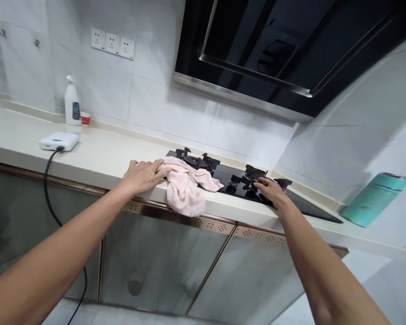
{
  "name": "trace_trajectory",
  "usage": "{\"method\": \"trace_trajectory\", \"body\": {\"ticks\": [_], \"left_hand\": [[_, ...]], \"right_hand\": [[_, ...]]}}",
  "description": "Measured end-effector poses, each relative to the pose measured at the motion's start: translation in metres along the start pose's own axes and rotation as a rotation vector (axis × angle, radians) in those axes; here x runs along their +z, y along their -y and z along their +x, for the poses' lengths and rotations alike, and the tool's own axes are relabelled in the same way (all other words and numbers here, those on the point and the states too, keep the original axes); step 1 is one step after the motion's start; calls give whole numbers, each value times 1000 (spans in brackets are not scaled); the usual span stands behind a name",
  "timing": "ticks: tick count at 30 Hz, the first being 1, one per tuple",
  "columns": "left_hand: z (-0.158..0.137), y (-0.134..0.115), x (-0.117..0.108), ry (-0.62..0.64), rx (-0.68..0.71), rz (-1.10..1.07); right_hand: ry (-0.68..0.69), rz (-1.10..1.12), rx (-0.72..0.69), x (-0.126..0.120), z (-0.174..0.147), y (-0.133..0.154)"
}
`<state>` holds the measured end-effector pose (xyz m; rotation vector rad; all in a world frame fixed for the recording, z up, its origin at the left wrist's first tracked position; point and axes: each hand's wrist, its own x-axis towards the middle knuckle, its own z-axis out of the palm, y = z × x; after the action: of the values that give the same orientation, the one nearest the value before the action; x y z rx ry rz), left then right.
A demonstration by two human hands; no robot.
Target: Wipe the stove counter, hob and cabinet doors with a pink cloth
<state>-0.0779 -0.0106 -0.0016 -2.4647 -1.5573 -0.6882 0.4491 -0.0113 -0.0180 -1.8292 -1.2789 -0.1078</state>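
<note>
My left hand point(142, 176) is part-open, palm down, with its fingers extended onto the near left edge of the pink cloth point(186, 192). Whether these fingers pinch the fabric, I cannot tell. The cloth lies bunched across the front left of the black hob point(311, 206), with one fold hanging over the front edge of the worktop point(111, 155).

My right hand point(272, 192) is partly curled, its fingertips at the right burner point(255, 174); I cannot tell whether they grip a part of it or only touch it.

Containers on the worktop:
- White bottle point(72, 106): upright at the rear left, near the wall, dark label facing me. Opaque; contents not visible.
- Red cup point(85, 118): white-rimmed, just beside the bottle on its right. Its interior cannot be seen from my position.
- Teal container point(374, 201): at the right end, just beside the hob corner, with a metallic band at its top. Opaque; contents not visible.

A white device point(59, 141) with a black cable point(47, 194) lies in front of the bottle.
</note>
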Motion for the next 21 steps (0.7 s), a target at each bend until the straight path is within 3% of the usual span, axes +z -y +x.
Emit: {"method": "trace_trajectory", "body": {"ticks": [9, 16, 21], "left_hand": [[-1, 0, 0, 4, -1, -13], [-1, -1, -1, -4, -2, -5], [-1, -1, 0, 0, -3, -10]], "right_hand": [[-83, -139, 30, 4, 8, -3], [-84, -148, -56, 2, 3, -2], [-120, -160, -44, 3, -1, 6]]}}
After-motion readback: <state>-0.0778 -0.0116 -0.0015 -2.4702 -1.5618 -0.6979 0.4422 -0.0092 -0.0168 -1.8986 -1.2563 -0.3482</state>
